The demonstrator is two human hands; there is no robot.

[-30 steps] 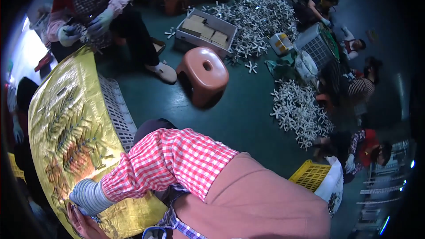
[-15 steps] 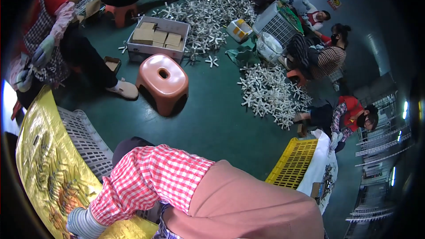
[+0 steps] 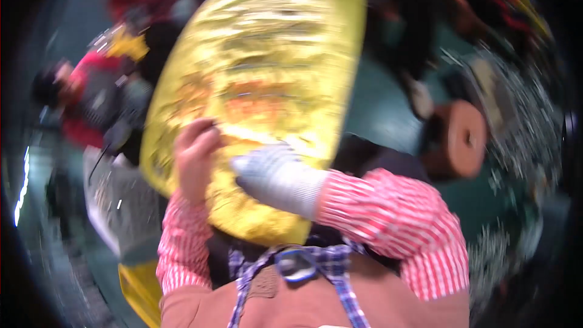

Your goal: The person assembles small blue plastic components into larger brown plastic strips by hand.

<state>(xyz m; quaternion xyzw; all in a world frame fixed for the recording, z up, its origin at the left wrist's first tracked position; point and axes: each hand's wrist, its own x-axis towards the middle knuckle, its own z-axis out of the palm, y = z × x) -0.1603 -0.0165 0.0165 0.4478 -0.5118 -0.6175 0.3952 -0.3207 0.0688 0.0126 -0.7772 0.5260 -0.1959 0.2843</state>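
Motion smears the whole picture. In front of me lies a shiny yellow woven sheet [image 3: 285, 54], with dark and orange patches across its middle whose detail is lost in the blur. Over its left part, my bare left hand [image 3: 197, 152] is held up with its fingers curled together; a dark speck shows at the fingertips, too blurred to name. Close beside it, my right hand [image 3: 270, 173] in a pale striped glove reaches in from the right above the sheet. Its fingers run together in the blur, so what they hold, if anything, cannot be made out.
An orange stool [image 3: 464, 140] stands on the green floor to the right, with heaps of metal parts [image 3: 528, 97] beyond it. A person in red [image 3: 91, 103] sits at the left, by a whitish sack [image 3: 115, 206]. A yellow crate edge [image 3: 139, 291] shows at lower left.
My view has swung left, from the stool and the heaps to the yellow sheet, now in the middle. My left hand has come into view beside my gloved right hand.
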